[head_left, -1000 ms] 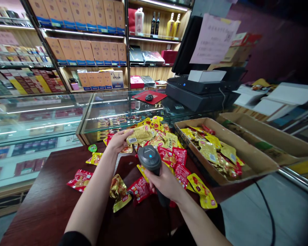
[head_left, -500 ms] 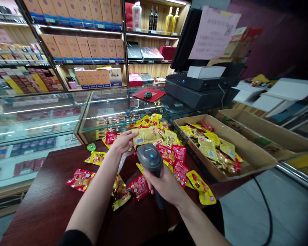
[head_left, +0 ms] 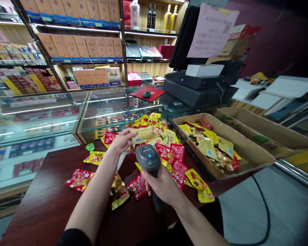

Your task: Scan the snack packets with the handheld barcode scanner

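Between the fingers of my left hand (head_left: 123, 140) is the left end of a gold snack packet (head_left: 145, 134), its barcode facing me. My right hand (head_left: 162, 184) is wrapped round the handle of a dark grey barcode scanner (head_left: 148, 156) with a small blue light on top. The scanner's head is just in front of the held packet, apart from it. Around both hands lie red, yellow and gold snack packets, among them a red packet (head_left: 79, 179) left of my forearm and a yellow packet (head_left: 200, 185) at the right.
An open cardboard box (head_left: 227, 145) holding several packets stands at the right, with another cardboard tray (head_left: 267, 136) behind it. A glass display counter (head_left: 107, 102) runs along the back. On it are a mouse (head_left: 146, 94) on a red mat and a monitor (head_left: 184, 37). A black cable (head_left: 265, 212) hangs at the right.
The whole view has shifted slightly. Both hands keep their holds on the packet and the scanner, with little other visible movement.
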A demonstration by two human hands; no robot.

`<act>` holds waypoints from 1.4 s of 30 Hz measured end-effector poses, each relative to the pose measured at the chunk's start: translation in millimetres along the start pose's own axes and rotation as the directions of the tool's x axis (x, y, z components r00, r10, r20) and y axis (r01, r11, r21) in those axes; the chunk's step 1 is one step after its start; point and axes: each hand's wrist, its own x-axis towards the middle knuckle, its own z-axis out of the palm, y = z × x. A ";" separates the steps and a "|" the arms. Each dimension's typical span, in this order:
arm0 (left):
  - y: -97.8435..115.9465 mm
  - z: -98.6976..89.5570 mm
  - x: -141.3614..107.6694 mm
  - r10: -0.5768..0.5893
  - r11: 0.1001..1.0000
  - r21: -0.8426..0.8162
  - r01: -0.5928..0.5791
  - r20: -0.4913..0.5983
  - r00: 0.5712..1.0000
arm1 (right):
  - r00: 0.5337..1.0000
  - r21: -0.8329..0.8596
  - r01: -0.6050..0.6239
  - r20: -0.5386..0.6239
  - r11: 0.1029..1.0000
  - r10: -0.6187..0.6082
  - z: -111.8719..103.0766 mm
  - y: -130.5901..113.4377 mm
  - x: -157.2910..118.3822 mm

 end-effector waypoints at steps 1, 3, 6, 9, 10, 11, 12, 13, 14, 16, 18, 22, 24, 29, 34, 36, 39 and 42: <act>-0.1 0.0 0.0 -0.003 1.000 -0.001 0.003 0.001 1.000 | 1.000 0.005 -0.004 -0.001 1.000 0.004 0.0 -0.7 0.1; 0.3 0.1 -0.3 -0.009 1.000 -0.003 0.009 -0.003 1.000 | 1.000 0.007 -0.009 -0.004 1.000 0.009 0.0 -2.5 0.1; 2.0 0.9 -1.7 -0.013 1.000 0.002 0.013 -0.008 1.000 | 1.000 -0.006 -0.006 -0.008 1.000 0.005 0.1 -3.8 0.1; 2.9 1.3 -2.3 -0.018 1.000 0.009 0.018 -0.005 1.000 | 1.000 -0.022 -0.003 -0.010 1.000 0.003 -0.2 -3.2 0.0; 2.6 1.1 -1.9 -0.017 1.000 0.004 0.017 -0.005 1.000 | 1.000 -0.024 -0.003 -0.012 1.000 0.003 -0.4 -2.9 0.0; 1.9 0.7 -1.3 -0.016 1.000 -0.003 0.016 -0.010 1.000 | 1.000 -0.023 -0.001 -0.010 1.000 0.001 -0.7 -2.5 0.1; 1.0 0.2 -0.4 -0.015 1.000 -0.008 0.015 -0.022 1.000 | 1.000 -0.021 0.004 -0.007 1.000 -0.004 -1.0 -2.2 0.1; -0.1 -0.5 0.6 -0.017 1.000 -0.009 0.017 -0.038 0.999 | 1.000 -0.017 0.011 0.000 1.000 -0.011 -1.3 -2.0 0.2; -1.1 -1.2 1.5 -0.021 1.000 -0.006 0.020 -0.056 0.998 | 1.000 -0.013 0.019 0.007 1.000 -0.019 -1.5 -1.8 0.2; -2.5 -2.3 2.6 -0.027 1.000 0.002 0.027 -0.075 0.997 | 0.999 -0.007 0.031 0.013 0.999 -0.031 -1.1 -1.8 -0.1; -2.4 -2.5 2.2 -0.027 1.000 -0.010 0.026 -0.059 0.998 | 1.000 -0.004 0.029 0.004 1.000 -0.029 0.2 -2.3 -1.1; 1.7 -0.3 -1.2 -0.028 0.999 -0.030 0.027 -0.011 1.000 | 1.000 0.057 0.026 0.001 0.998 -0.026 -1.1 -4.8 -1.1; 3.9 1.1 -2.3 -0.028 0.999 -0.029 0.027 -0.003 1.000 | 0.996 0.139 0.064 -0.070 0.988 -0.055 -9.9 -7.6 3.3; 4.2 4.7 -3.9 -0.042 0.999 -0.035 0.042 -0.007 0.999 | 0.926 0.377 0.034 -0.361 0.926 0.113 -57.1 -19.2 31.9; -6.9 24.5 -10.2 -0.085 0.994 -0.065 0.083 -0.037 0.996 | 0.957 0.546 -0.088 -0.185 0.833 0.222 -97.5 -33.0 49.5; -12.2 40.3 -9.1 -0.110 0.991 -0.089 0.104 -0.062 0.992 | 0.961 0.573 -0.110 -0.149 0.812 0.235 -111.5 -39.8 47.1; -17.4 73.1 4.9 -0.132 0.988 -0.085 0.126 -0.070 0.989 | 0.960 0.606 -0.077 -0.169 0.792 0.222 -141.6 -51.6 40.1; -21.0 117.7 34.6 -0.169 0.985 -0.048 0.168 -0.019 0.985 | 0.957 0.619 -0.058 -0.188 0.783 0.220 -186.2 -64.1 33.0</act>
